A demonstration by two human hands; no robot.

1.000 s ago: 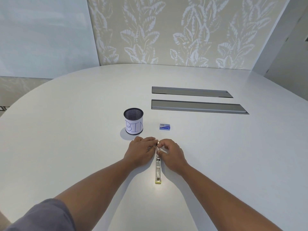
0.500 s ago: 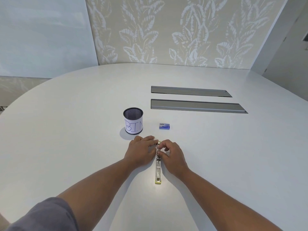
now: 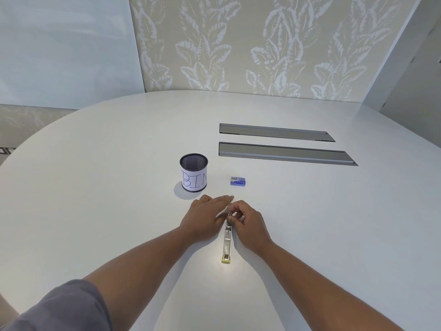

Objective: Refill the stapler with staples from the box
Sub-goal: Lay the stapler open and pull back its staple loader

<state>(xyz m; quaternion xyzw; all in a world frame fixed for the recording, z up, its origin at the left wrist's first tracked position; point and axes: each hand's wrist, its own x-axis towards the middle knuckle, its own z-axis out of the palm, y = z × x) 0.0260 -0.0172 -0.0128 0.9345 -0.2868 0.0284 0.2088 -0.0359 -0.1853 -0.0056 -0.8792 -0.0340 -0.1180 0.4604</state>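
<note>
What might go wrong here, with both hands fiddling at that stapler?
The right hand pinches the far end of the opened metal stapler; fingers could get nipped if a spring-loaded part snaps back. The left hand looks motion-blurred beside it and could knock the stapler askew. The small blue staple box lies untouched.

Both bare forearms reached forward and met near the middle. The left hand lay flat, palm down, fingers extended and blurred. The right hand curled inward, its fingertips pinched together in a close grip.
</note>
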